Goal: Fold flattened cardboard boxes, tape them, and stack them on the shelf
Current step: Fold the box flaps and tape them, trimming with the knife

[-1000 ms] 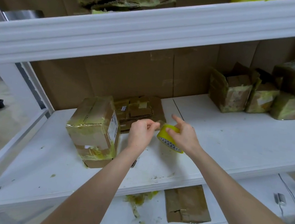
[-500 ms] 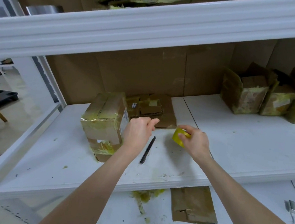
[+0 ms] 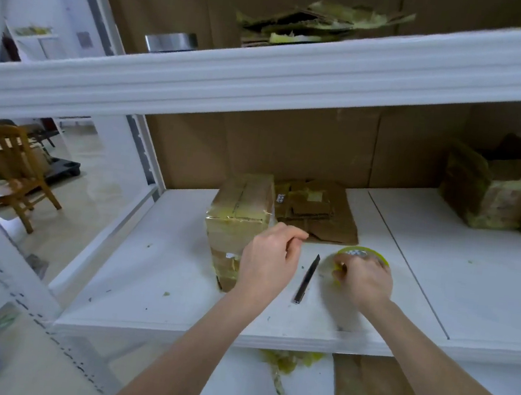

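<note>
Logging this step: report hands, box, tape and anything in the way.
Right hand grips the tape roll. Left hand curled by the taped box; what it pinches, unclear. Black cutter lies on the shelf between the hands.

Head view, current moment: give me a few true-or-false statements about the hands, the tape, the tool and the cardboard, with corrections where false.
1. The right hand grips the yellow tape roll. True.
2. The left hand holds the slim black pen-shaped tool. False: the tool lies on the white shelf, between the two hands.
3. The taped brown cardboard box stands on the white shelf, to the left of the left hand. True.
4. The pile of flattened brown cardboard lies on top of the taped box. False: it lies flat on the shelf, behind and to the right of the box.
</note>
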